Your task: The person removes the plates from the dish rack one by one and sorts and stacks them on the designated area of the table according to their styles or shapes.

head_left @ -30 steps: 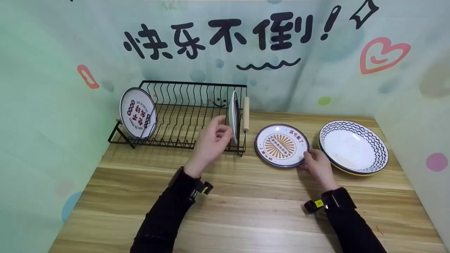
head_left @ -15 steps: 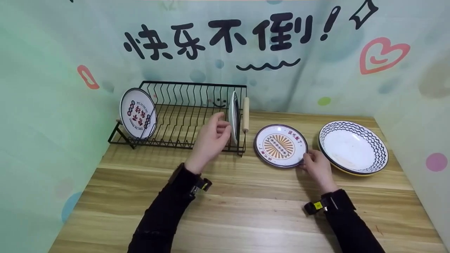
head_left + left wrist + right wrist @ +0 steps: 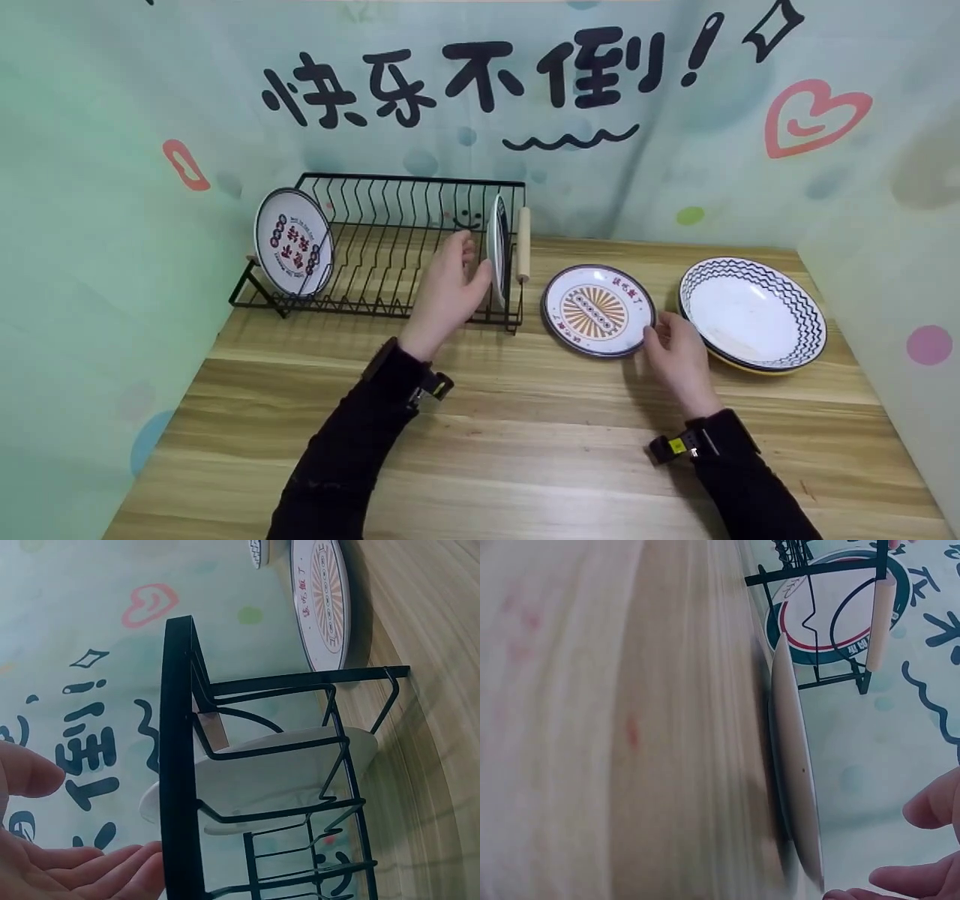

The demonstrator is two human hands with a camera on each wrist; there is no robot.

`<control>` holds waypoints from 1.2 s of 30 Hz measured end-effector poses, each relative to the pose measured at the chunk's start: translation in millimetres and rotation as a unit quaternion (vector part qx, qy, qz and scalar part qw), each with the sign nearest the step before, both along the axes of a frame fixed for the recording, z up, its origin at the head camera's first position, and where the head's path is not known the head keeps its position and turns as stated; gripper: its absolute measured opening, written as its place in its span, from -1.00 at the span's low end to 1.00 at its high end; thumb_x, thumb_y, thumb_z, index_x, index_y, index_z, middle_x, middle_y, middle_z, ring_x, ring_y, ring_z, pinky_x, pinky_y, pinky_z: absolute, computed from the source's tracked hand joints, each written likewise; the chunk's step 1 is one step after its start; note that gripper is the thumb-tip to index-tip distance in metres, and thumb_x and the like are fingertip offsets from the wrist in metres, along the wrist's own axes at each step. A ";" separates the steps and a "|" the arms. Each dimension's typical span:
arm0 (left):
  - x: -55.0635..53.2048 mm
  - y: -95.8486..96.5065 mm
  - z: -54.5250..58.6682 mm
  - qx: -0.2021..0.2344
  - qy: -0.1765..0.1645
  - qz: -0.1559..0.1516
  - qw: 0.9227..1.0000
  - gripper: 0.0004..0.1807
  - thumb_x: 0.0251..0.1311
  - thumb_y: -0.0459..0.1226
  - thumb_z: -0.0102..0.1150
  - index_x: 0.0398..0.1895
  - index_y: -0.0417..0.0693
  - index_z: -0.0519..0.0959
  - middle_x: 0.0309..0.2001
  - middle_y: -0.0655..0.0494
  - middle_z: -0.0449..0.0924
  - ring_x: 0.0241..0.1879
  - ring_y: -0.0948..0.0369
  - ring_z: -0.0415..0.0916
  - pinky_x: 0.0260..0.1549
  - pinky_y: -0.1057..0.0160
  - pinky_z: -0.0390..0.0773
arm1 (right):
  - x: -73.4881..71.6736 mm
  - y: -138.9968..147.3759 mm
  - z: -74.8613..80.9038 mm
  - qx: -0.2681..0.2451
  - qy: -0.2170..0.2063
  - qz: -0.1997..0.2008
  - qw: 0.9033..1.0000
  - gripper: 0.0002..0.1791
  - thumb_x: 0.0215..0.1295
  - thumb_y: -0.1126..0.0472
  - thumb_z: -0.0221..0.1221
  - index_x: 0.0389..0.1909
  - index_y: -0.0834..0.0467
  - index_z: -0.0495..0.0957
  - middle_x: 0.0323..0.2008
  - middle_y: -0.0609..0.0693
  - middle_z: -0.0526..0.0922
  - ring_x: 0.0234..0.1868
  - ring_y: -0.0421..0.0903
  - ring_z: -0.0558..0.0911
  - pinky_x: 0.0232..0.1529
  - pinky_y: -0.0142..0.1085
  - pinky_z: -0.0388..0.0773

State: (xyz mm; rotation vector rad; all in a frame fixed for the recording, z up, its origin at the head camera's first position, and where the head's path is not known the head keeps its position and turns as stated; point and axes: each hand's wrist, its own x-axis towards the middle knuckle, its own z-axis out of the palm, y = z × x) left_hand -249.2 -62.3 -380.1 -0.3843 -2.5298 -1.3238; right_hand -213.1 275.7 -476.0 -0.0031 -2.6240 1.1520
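My left hand [image 3: 450, 292] is in front of the black wire dish rack [image 3: 412, 178], beside an upright plate [image 3: 494, 244] in its right end. In the left wrist view its thumb and fingers [image 3: 97, 870] are spread apart, with nothing between them. My right hand [image 3: 679, 360] is at the right rim of a round plate [image 3: 598, 310] with an orange sunburst, which lies on the table. The right wrist view has its thumb and fingers [image 3: 915, 877] apart at the plate's edge. Whether the hidden fingertips touch the rim, I cannot tell.
A white plate [image 3: 292, 240] with red lettering stands tilted in the rack's left end. A wooden handle [image 3: 523, 244] is on the rack's right side. Right of my right hand sits a wide bowl [image 3: 757, 315] with black wavy lines. A printed cloth [image 3: 705, 180] hangs behind.
My left hand's fingers have straightened and moved slightly up and away by the racked plate. My right hand's fingers have loosened at the sunburst plate's rim. The plates and bowl stay in place.
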 end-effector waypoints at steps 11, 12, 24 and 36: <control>-8.6 6.1 0.9 -0.045 -0.032 0.010 0.998 -0.38 0.34 -0.19 0.17 0.35 -0.35 0.28 0.16 -0.25 0.48 0.08 -0.03 0.49 0.08 0.08 0.54 | -0.1 -7.5 2.4 0.003 0.038 0.014 0.999 -0.56 0.33 0.35 0.14 0.11 0.59 0.40 0.01 0.50 0.51 0.05 0.33 0.51 0.15 0.11 0.43; -9.6 6.6 1.2 -0.050 -0.033 0.010 0.998 -0.37 0.34 -0.19 0.17 0.35 -0.36 0.28 0.16 -0.25 0.49 0.07 -0.04 0.50 0.07 0.08 0.54 | 0.2 -8.0 2.5 0.005 0.041 0.016 0.999 -0.55 0.33 0.34 0.13 0.11 0.59 0.40 0.01 0.50 0.51 0.05 0.34 0.50 0.15 0.12 0.42; -21.0 11.6 6.8 -0.105 -0.073 0.003 0.992 -0.30 0.37 -0.14 0.12 0.41 -0.39 0.20 0.28 -0.31 0.38 0.18 -0.07 0.45 0.21 0.09 0.45 | 3.9 -12.5 4.0 0.027 0.065 0.024 0.997 -0.53 0.30 0.35 0.17 0.13 0.58 0.40 0.00 0.49 0.52 0.04 0.33 0.50 0.14 0.13 0.40; -29.5 14.9 0.2 -0.145 -0.097 0.009 0.985 -0.35 0.37 -0.15 0.12 0.35 -0.43 0.25 0.16 -0.30 0.48 0.03 -0.06 0.54 0.03 0.10 0.57 | 5.5 -17.1 0.8 0.035 0.083 0.049 0.995 -0.55 0.30 0.38 0.17 0.15 0.54 0.40 0.05 0.47 0.51 0.11 0.33 0.48 0.24 0.11 0.33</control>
